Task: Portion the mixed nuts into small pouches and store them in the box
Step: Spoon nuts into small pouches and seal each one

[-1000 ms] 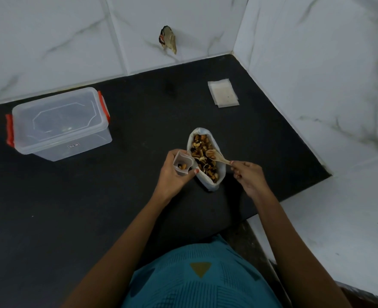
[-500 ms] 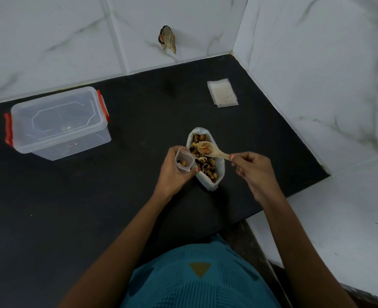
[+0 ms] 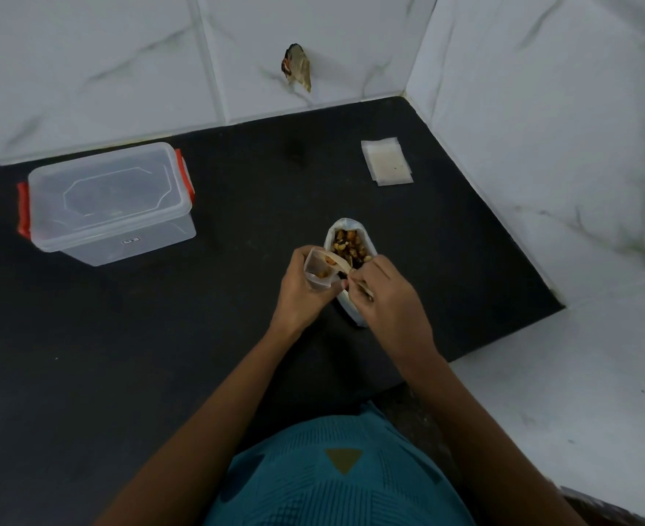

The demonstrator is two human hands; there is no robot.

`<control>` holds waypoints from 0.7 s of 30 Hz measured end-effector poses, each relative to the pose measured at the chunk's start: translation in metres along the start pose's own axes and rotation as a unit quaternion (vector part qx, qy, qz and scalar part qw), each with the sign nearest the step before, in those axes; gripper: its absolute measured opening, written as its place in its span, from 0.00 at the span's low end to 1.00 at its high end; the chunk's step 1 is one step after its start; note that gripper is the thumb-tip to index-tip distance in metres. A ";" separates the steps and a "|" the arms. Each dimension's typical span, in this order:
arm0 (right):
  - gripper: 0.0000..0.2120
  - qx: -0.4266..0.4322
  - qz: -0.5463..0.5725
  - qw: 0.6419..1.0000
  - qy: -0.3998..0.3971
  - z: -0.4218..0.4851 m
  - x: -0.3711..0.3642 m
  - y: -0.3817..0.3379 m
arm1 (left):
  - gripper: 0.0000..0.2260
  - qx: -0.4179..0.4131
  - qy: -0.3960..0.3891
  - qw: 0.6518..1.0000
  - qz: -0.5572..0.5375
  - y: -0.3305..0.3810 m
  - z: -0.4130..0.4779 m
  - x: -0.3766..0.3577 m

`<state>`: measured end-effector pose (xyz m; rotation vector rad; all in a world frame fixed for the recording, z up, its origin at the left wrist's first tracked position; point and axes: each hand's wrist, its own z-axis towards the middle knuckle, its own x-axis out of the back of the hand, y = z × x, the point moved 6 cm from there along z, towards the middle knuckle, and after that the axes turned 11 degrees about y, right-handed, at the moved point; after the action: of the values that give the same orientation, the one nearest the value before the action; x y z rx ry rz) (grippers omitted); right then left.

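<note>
At the far left of the matte black surface [image 3: 153, 358], close to the tiled wall, stands the box [image 3: 110, 201]: clear plastic, rounded-rectangular, lid on, with a red clip at each end. Toward the middle, the left hand [image 3: 300, 296] has its fingers curled round a small clear pouch [image 3: 317, 271], holding its mouth open; a few nuts lie inside. A pale wooden spoon [image 3: 339, 263] carries nuts at the pouch mouth. Just beside it a white bag [image 3: 345, 222] stands open, filled with brown mixed nuts [image 3: 349, 244]. The right hand [image 3: 387, 299] pinches the spoon handle, fingers bent, in front of the bag. Farther right, near the wall corner, a flat stack of translucent square pouches [image 3: 387, 161] lies well apart.
</note>
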<state>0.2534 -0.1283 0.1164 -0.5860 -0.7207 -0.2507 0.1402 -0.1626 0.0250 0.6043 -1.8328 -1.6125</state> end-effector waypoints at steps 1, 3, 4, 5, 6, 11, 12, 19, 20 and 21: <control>0.08 0.019 -0.008 1.000 0.001 0.001 0.001 -0.002 | 0.22 0.001 -0.001 1.000 0.002 0.000 0.000 0.000; 0.09 0.049 -0.020 0.999 -0.002 0.002 0.001 -0.006 | 0.22 0.000 -0.001 1.000 0.001 0.000 0.000 0.000; 0.09 0.060 -0.023 0.998 -0.003 0.002 0.001 -0.008 | 0.22 -0.002 -0.002 1.000 -0.002 0.000 0.000 0.000; 0.09 0.071 -0.024 0.997 -0.005 0.002 0.000 -0.009 | 0.22 -0.003 -0.003 1.000 -0.005 0.000 0.000 0.000; 0.09 0.084 -0.024 0.996 -0.008 0.000 0.000 -0.011 | 0.22 -0.005 -0.005 1.000 -0.007 0.000 0.000 -0.001; 0.09 0.112 -0.035 0.993 -0.015 -0.004 -0.002 -0.008 | 0.22 0.003 -0.006 1.000 -0.019 0.000 0.000 -0.002; 0.08 0.107 -0.027 0.994 -0.009 -0.005 -0.002 -0.005 | 0.22 0.004 -0.005 1.000 -0.020 0.000 0.000 -0.002; 0.06 -0.003 0.069 0.997 0.028 -0.004 0.002 0.009 | 0.21 0.011 -0.004 1.000 -0.025 -0.001 0.000 -0.002; 0.08 -0.055 0.094 0.994 0.029 -0.003 0.003 0.014 | 0.21 0.014 -0.003 0.999 -0.030 -0.002 0.000 -0.002; 0.08 -0.110 0.117 0.987 0.031 -0.002 0.005 0.020 | 0.21 0.014 -0.002 0.999 -0.029 -0.002 -0.001 -0.002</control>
<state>0.2662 -0.1134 0.1101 -0.8629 -0.5608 -0.1302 0.1422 -0.1615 0.0229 0.6717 -1.8594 -1.6293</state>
